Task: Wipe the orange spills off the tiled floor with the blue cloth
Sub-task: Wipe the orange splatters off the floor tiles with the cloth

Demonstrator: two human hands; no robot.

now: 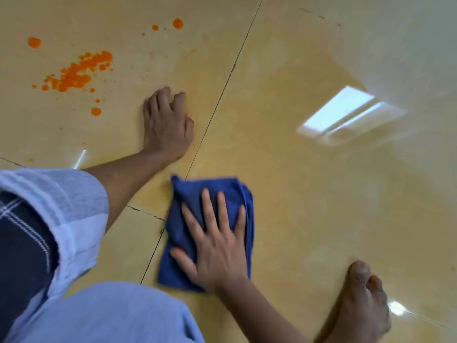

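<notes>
The tiled floor bore the orange spills up and left of the blue cloth, which the flat, spread right hand pressed, while the nearer left hand rested knuckled, holding nothing.

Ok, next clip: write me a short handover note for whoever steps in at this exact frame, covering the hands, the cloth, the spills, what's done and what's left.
Left hand: rests on the floor, fingers loosely curled, holding nothing, just right of the spills.
Right hand: flat, fingers spread, pressing the blue cloth onto the tiled floor.
Cloth: folded, lying across a tile joint, near the person and well short of the mess.
Orange spills: a big splatter up left, with separate drops around it, including two further up.
Done: cloth is in hand on the floor.
Left: all visible orange remains; slide the cloth up-left and wipe it.
</notes>
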